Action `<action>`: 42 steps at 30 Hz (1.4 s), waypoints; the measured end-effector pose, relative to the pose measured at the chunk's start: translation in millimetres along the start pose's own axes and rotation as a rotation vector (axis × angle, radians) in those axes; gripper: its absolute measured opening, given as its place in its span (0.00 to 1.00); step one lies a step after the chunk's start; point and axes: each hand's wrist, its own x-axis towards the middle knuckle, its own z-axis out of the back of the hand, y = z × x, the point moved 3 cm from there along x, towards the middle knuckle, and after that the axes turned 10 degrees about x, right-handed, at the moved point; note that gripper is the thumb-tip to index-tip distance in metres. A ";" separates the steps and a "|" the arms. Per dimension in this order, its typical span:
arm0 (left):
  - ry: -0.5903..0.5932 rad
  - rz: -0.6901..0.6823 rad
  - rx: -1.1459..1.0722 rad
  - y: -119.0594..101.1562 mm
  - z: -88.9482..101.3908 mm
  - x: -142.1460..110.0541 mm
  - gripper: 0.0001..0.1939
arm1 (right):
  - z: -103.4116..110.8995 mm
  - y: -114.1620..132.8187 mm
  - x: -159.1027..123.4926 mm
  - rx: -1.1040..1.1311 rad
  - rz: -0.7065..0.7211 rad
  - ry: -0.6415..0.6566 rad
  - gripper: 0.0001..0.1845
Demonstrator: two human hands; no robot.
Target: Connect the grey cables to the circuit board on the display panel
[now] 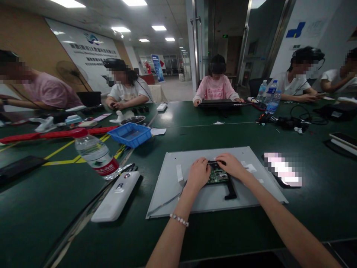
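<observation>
A green circuit board [218, 176] in a black frame lies on a pale grey flat panel [167, 190]. My left hand [198, 172] is closed round the board's far left corner, thumb near the frame edge. From the other side my right hand [231, 164] pinches the black far edge with curled fingers. An L-shaped black bracket arm [231, 190] sticks out from the frame toward me. A grey cable [164, 204] runs from under my left wrist to the panel's near left corner. White tape strips stick to the panel; my fingers hide part of the board's far edge.
Left of the panel are a white power bank [117, 197], a water bottle [96, 156] and a blue tray [130, 134]. To the right lies a phone [283, 169] with a lit screen. Several people sit round the green table [134, 245]; one across holds a dark panel [221, 104].
</observation>
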 end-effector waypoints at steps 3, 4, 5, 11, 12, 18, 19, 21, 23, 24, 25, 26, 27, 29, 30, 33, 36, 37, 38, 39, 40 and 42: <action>0.004 -0.002 0.016 -1.4 0.7 -0.4 0.14 | -1.8 -0.2 -1.4 -0.011 -0.001 0.016 0.14; 0.007 -0.001 0.020 -1.9 0.8 -0.4 0.14 | -2.4 0.5 -1.6 -0.016 0.001 0.015 0.14; 0.010 -0.001 0.023 -2.3 0.8 -0.4 0.14 | -2.7 1.8 -1.7 -0.020 0.005 0.014 0.14; -0.016 -0.013 0.045 -4.2 4.3 -1.0 0.14 | 20.9 1.8 -2.3 -0.058 -0.033 -0.060 0.15; -0.029 -0.019 0.050 -4.7 5.6 -1.2 0.14 | 29.9 -3.1 -4.5 -0.068 -0.074 -0.077 0.16; -0.069 -0.049 0.074 -12.9 13.8 -2.4 0.13 | 72.3 -50.1 -40.0 -0.106 -0.300 0.002 0.17; -0.072 -0.061 0.072 -15.4 14.9 -2.7 0.13 | 74.2 -56.1 -46.7 -0.091 -0.319 0.010 0.18; -0.078 -0.091 0.070 -20.9 16.6 -3.6 0.14 | 73.9 -64.0 -57.0 -0.036 -0.349 0.012 0.17; -0.081 -0.129 0.069 -25.9 17.3 -4.8 0.14 | 71.0 -67.1 -62.5 0.029 -0.367 0.003 0.16; -0.080 -0.146 0.069 -27.9 17.2 -5.5 0.14 | 69.9 -67.4 -63.8 0.049 -0.376 -0.004 0.16; -0.079 -0.159 0.070 -29.3 16.9 -6.1 0.14 | 69.4 -67.2 -64.5 0.057 -0.386 -0.010 0.16; -0.078 -0.168 0.074 -30.3 16.5 -6.7 0.14 | 69.8 -66.9 -64.9 0.053 -0.398 -0.013 0.16; -0.074 -0.177 0.078 -31.1 15.9 -7.2 0.14 | 71.0 -66.7 -65.3 0.042 -0.413 -0.013 0.15; -0.065 -0.188 0.087 -31.9 14.5 -7.9 0.14 | 75.5 -67.0 -66.6 0.011 -0.459 -0.008 0.15; -0.060 -0.192 0.091 -32.2 13.8 -8.0 0.14 | 78.3 -67.3 -67.5 -0.002 -0.486 -0.003 0.14; -0.049 -0.207 0.104 -33.8 12.1 -7.9 0.14 | 85.5 -65.9 -70.0 0.027 -0.555 0.001 0.12; -0.052 -0.228 0.107 -36.7 11.8 -8.2 0.15 | 83.6 -55.1 -70.1 0.240 -0.600 -0.005 0.11; -0.053 -0.238 0.104 -37.8 11.9 -8.5 0.15 | 79.8 -49.0 -69.6 0.343 -0.614 0.005 0.11; -0.053 -0.248 0.099 -38.9 11.9 -8.9 0.15 | 74.8 -41.9 -69.0 0.449 -0.629 0.022 0.11; -0.052 -0.260 0.093 -40.0 12.0 -9.3 0.15 | 68.8 -34.5 -68.3 0.546 -0.644 0.047 0.11; -0.051 -0.271 0.087 -40.9 12.2 -9.6 0.15 | 62.6 -27.1 -67.6 0.626 -0.655 0.075 0.11; -0.048 -0.292 0.073 -42.4 12.9 -10.3 0.15 | 51.1 -15.1 -66.4 0.721 -0.671 0.122 0.11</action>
